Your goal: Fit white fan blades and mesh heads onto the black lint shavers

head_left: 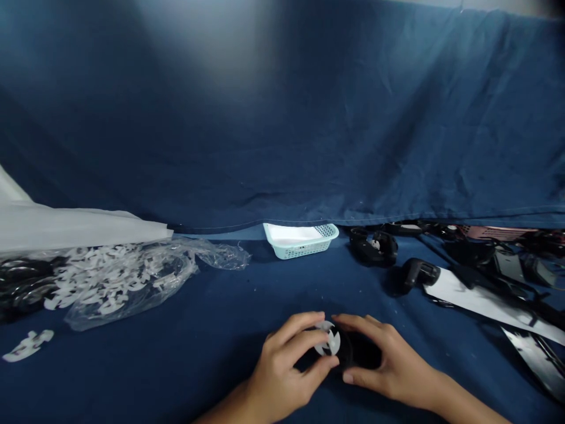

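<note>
Near the bottom centre, my left hand (289,368) pinches a white round plastic piece (334,340) with cut-outs, thumb and fingers at its rim. Just behind and to the right of it is a dark round part (347,355), mostly hidden by the fingers. My right hand (391,365) curves around that part, with its thumb below and fingers above. Whether the white piece sits in the dark part or only against it, I cannot tell.
At left, a clear plastic bag (132,306) holds many white plastic pieces; one loose white piece (29,346) lies nearer. A light-blue basket (302,247) stands below the blue curtain (282,129). Black parts (375,247) and white strips (477,297) crowd the right side.
</note>
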Motion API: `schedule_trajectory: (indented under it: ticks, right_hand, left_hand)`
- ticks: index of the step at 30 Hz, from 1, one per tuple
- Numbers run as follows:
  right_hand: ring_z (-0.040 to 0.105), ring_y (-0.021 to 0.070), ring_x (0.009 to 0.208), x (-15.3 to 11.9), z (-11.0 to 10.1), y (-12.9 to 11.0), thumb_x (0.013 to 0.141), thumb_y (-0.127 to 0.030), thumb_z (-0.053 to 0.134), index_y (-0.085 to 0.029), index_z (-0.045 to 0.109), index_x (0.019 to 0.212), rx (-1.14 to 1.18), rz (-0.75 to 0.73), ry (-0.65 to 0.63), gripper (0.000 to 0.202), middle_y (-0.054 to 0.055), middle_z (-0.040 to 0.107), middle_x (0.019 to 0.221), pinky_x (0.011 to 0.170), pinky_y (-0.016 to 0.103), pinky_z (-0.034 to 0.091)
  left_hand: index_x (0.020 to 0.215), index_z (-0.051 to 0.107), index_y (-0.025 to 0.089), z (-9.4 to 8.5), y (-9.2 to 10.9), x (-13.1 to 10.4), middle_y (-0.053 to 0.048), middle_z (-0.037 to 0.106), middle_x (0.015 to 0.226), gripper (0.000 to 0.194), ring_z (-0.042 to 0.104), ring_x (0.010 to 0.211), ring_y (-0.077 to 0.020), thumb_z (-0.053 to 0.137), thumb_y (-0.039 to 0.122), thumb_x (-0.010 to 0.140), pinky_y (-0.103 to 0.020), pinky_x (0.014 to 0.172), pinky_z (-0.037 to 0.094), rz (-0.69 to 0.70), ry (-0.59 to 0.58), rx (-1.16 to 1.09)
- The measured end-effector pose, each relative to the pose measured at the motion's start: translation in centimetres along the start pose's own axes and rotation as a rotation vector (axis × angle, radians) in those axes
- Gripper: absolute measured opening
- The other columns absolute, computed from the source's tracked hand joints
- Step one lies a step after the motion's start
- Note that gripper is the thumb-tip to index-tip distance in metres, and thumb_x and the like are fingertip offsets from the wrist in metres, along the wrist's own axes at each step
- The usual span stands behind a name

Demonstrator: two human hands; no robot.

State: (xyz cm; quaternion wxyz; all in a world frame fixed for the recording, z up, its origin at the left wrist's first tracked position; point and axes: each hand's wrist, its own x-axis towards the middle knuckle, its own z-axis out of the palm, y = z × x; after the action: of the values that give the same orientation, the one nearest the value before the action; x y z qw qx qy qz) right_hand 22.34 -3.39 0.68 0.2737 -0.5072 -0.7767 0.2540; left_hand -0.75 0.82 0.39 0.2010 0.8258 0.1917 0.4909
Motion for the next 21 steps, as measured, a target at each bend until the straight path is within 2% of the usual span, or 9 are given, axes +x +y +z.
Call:
schedule_trajectory:
  ticks: [7,14,21]
  right_hand:
    - [0.062,0.0309,0.111,0.06,0.01,0.08,0.076,-0.045,0.077,-0.023,0.051,0.134,-0.009,0.002,-0.021,0.067,0.011,0.066,0.125,0.096,0.051,0.048]
    - [0.062,0.0299,0.108,0.29,-0.34,-0.48,0.075,-0.045,0.078,-0.023,0.053,0.132,-0.014,0.001,-0.024,0.066,0.010,0.067,0.123,0.095,0.049,0.049]
    - [0.064,0.0295,0.106,0.46,-0.15,-0.52,0.075,-0.047,0.078,-0.021,0.054,0.132,0.007,-0.001,-0.010,0.067,0.010,0.069,0.120,0.094,0.047,0.049]
  left_hand:
    - [0.116,0.062,0.019,-0.30,0.16,0.27,-0.010,0.066,0.116,0.037,0.065,0.107,-0.0224,0.067,0.011,0.080,-0.037,0.093,0.057,-0.046,0.012,-0.018]
    - [0.109,0.065,0.019,-0.19,0.28,0.55,-0.011,0.064,0.116,0.032,0.065,0.104,-0.0225,0.060,0.008,0.079,-0.038,0.091,0.056,-0.092,0.001,-0.042]
    - [0.105,0.066,0.019,-0.17,0.75,0.50,-0.010,0.062,0.114,0.033,0.066,0.100,-0.0203,0.058,0.005,0.076,-0.033,0.087,0.057,-0.100,-0.003,-0.062]
